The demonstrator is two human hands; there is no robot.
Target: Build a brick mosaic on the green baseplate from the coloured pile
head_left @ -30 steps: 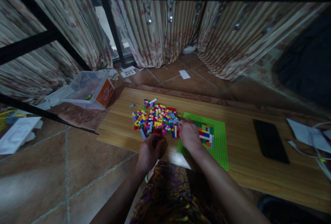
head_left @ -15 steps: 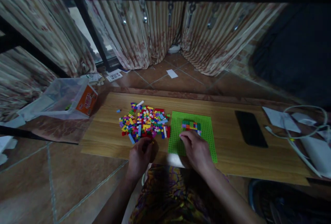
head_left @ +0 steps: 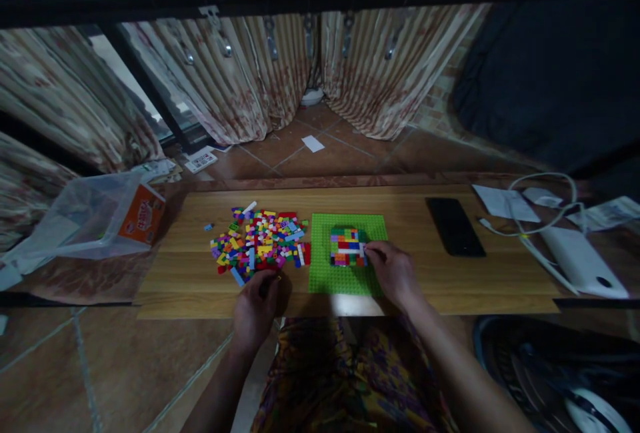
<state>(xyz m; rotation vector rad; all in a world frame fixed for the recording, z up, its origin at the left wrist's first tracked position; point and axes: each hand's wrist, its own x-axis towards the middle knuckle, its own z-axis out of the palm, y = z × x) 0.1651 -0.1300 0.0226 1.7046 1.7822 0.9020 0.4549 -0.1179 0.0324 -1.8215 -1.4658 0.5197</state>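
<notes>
right hand sits on the right part of the square bright-green studded baseplate, fingertips bunched against the right edge of the small multicoloured block of stacked bricks standing on the plate's middle. can't tell whether it pinches a single brick there; the fingertips cover that spot. left hand rests curled at the near edge of the long light-wood board, just below the loose heap of small mixed-colour plastic bricks. fingers folded under, so can't tell if anything is held; a tiny yellow speck shows at the knuckles, too small to identify. heap lies just left of the baseplate, touching its left edge. flat black phone lies on the board right of the plate, well apart. clear plastic bag with an orange printed label lies off the board's left end, contents hazy. white cable and white oblong device at far right, partly cut off. scene is dim; brick detail is blurred.
</notes>
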